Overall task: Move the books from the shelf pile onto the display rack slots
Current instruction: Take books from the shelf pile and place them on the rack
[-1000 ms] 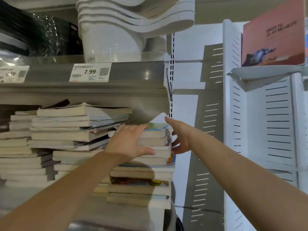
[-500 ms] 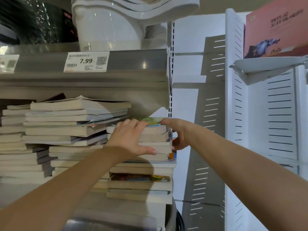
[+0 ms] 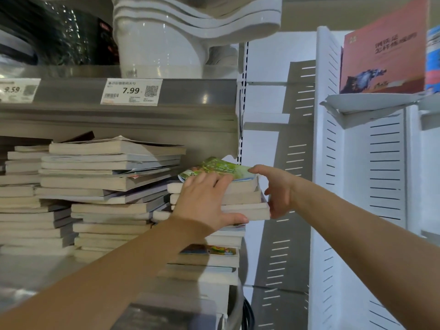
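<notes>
Paperbacks lie in flat piles on the grey shelf (image 3: 35, 265). The right-hand pile (image 3: 214, 258) is topped by a green-covered book (image 3: 221, 167). My left hand (image 3: 204, 201) grips the top three books, fingers over the green cover and thumb under the lowest. At their right end my right hand (image 3: 278, 189) holds the same bundle, one finger on the green cover and the others curled round the side. That bundle sticks out to the right past the books below. The white display rack (image 3: 381, 163) stands at the right, with a red book (image 3: 381, 60) in its upper slot (image 3: 369, 102).
A taller pile of paperbacks (image 3: 107, 177) fills the shelf's left. The shelf above carries a 7.99 price tag (image 3: 132, 91) and stacked white bowls (image 3: 178, 32) close over the piles. A slotted white panel (image 3: 281, 210) stands between shelf and rack.
Both hands have closed round the top books, which have slid out to the right past the pile's edge. More of the green cover shows now.
</notes>
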